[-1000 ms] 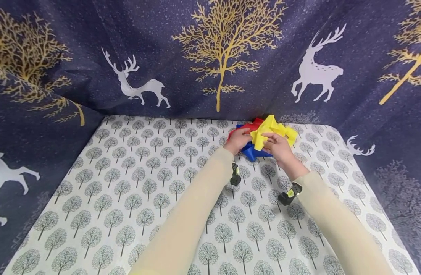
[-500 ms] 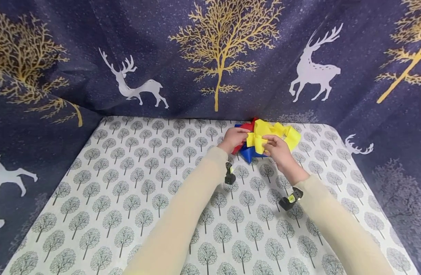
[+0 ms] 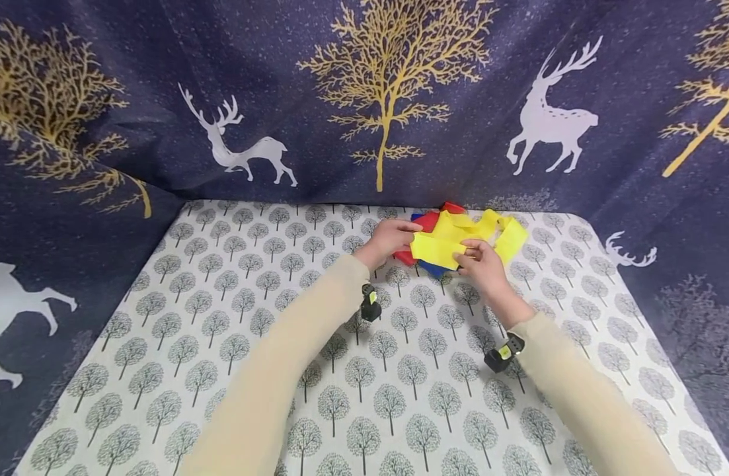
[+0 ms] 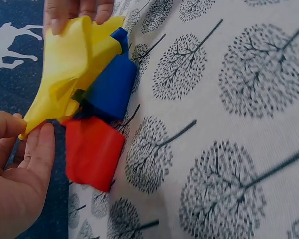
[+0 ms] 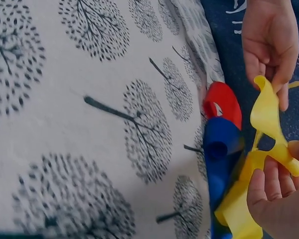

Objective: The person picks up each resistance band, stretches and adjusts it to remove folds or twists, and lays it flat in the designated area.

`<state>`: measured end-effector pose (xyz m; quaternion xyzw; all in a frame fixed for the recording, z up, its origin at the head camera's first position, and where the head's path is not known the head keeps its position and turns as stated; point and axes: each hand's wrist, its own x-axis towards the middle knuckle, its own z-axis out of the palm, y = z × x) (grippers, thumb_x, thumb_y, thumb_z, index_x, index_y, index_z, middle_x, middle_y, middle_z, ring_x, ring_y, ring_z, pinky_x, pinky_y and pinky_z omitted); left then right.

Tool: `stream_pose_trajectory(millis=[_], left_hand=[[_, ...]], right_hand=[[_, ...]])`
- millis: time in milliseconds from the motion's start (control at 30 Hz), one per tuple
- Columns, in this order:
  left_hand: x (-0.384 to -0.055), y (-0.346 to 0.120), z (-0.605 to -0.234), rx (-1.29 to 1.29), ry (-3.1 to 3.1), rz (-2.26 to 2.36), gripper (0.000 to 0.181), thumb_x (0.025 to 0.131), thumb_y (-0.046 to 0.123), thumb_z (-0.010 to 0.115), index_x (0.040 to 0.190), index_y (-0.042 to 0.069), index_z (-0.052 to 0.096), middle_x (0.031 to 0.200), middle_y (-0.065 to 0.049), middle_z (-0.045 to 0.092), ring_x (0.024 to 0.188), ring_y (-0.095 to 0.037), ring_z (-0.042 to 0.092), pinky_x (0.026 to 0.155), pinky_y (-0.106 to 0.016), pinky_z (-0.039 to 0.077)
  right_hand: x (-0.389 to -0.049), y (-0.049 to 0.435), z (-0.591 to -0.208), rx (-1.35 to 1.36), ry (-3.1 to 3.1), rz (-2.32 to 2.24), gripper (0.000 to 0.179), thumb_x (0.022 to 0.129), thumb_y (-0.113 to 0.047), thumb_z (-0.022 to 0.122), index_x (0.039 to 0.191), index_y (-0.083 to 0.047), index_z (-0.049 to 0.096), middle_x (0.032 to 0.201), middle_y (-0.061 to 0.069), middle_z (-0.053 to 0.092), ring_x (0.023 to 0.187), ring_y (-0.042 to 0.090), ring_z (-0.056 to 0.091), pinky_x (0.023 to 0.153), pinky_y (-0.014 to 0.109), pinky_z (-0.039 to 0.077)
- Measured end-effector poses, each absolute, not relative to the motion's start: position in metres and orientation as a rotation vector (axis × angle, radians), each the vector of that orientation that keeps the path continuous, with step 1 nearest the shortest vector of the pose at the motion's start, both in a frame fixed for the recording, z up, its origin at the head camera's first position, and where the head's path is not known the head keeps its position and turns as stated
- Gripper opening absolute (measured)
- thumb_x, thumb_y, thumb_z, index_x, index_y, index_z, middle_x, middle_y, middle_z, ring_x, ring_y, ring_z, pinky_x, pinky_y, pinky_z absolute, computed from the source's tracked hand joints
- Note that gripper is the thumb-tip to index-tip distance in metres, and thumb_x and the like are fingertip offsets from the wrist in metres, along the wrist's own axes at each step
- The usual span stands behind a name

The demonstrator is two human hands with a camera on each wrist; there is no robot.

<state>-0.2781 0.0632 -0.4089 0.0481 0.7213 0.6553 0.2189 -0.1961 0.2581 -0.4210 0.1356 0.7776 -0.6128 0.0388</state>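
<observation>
Shift: the left hand [image 3: 392, 239] has drawn leftward from the right hand [image 3: 482, 266], and the yellow strip [image 3: 438, 250] now lies flatter and wider between them.
Hands: two, both grasping; the left pinches one end of the strip between thumb and fingers, the right pinches it farther along.
Arms: two, in cream sleeves, stretched from the table's near edge toward its far edge, one camera on each wrist.
Cloths: one yellow, one red [image 4: 94, 149], one blue [image 4: 112, 89], as far as the bunching lets me count.
Place: the yellow over the other two, by the table's [image 3: 162, 344] far edge, toward its far right corner.
</observation>
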Motion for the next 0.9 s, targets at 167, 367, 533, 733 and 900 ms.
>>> stream_pose_trajectory(millis=[167, 367, 533, 733, 900], left_hand=[[-0.275, 0.049, -0.400, 0.171, 2.037, 1.753, 0.033, 0.096, -0.002, 0.058, 0.127, 0.001, 0.069, 0.129, -0.018, 0.070, 0.106, -0.028, 0.075, 0.097, -0.039, 0.061], [-0.272, 0.034, -0.389, 0.215, 2.013, 1.730, 0.033, 0.097, 0.000, 0.061, 0.129, 0.003, 0.068, 0.137, -0.017, 0.066, 0.114, -0.031, 0.070, 0.107, -0.046, 0.055], [-0.266, 0.022, -0.386, 0.216, 2.024, 1.702, 0.033, 0.100, 0.001, 0.060, 0.132, 0.000, 0.066, 0.138, -0.019, 0.065, 0.114, -0.032, 0.070, 0.104, -0.042, 0.058], [-0.257, 0.009, -0.395, 0.234, 2.055, 1.634, 0.030, 0.100, 0.002, 0.060, 0.129, -0.001, 0.067, 0.133, -0.020, 0.066, 0.102, -0.025, 0.071, 0.100, -0.041, 0.060], [-0.250, -0.005, -0.403, 0.213, 2.101, 1.591, 0.030, 0.101, 0.004, 0.060, 0.130, 0.001, 0.068, 0.134, -0.019, 0.067, 0.106, -0.029, 0.072, 0.098, -0.039, 0.061]], right_hand=[[-0.195, 0.251, -0.427, 0.424, 2.315, -1.918, 0.057, 0.103, -0.012, 0.057, 0.152, 0.002, 0.031, 0.103, -0.007, 0.050, 0.079, -0.003, 0.060, 0.082, 0.018, 0.059], [-0.195, 0.241, -0.435, 0.340, 2.289, -1.920, 0.053, 0.103, -0.013, 0.058, 0.148, 0.006, 0.037, 0.101, -0.009, 0.054, 0.082, -0.004, 0.060, 0.081, 0.013, 0.057], [-0.193, 0.235, -0.438, 0.317, 2.303, -1.862, 0.050, 0.103, -0.012, 0.059, 0.146, 0.006, 0.042, 0.107, -0.005, 0.059, 0.085, -0.002, 0.062, 0.085, 0.016, 0.059], [-0.184, 0.231, -0.439, 0.371, 2.251, -1.817, 0.050, 0.101, -0.016, 0.062, 0.147, -0.003, 0.045, 0.110, -0.006, 0.058, 0.087, 0.007, 0.061, 0.080, 0.021, 0.059], [-0.179, 0.229, -0.440, 0.312, 2.218, -1.807, 0.050, 0.102, -0.016, 0.062, 0.147, -0.001, 0.045, 0.113, -0.003, 0.058, 0.089, 0.006, 0.062, 0.079, 0.018, 0.059]])
